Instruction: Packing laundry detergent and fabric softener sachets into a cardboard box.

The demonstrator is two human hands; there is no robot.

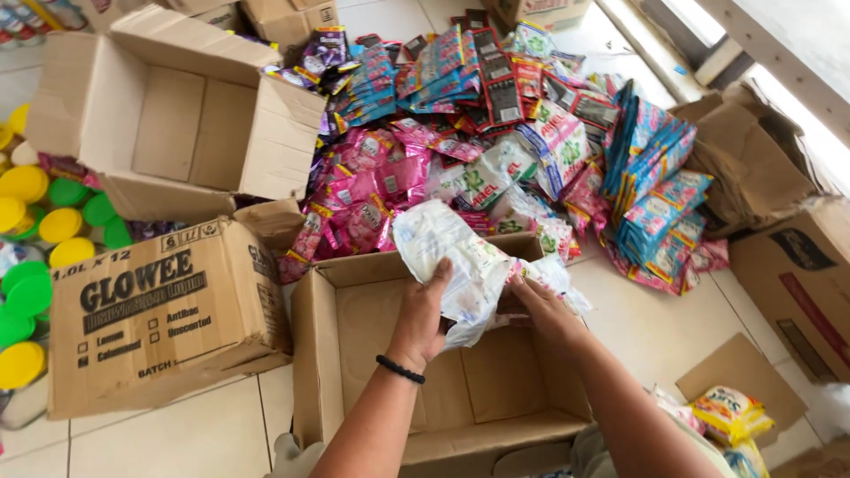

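Observation:
My left hand (423, 310) and my right hand (540, 305) both grip a bundle of white plastic sachets (452, 252), held over an open brown cardboard box (354, 354) on the floor in front of me. The left hand, with a black band on its wrist, clasps the bundle from the left. From the right, the other hand pinches the bundle's lower end. The inside of the box shows bare cardboard.
A heap of pink, blue, red and green-white sachets (496, 133) covers the tiled floor behind the box. An open empty carton (177, 115) and a closed printed carton (159, 319) stand at left, beside bottles with yellow and green caps (35, 230). More cartons (788, 265) sit at right.

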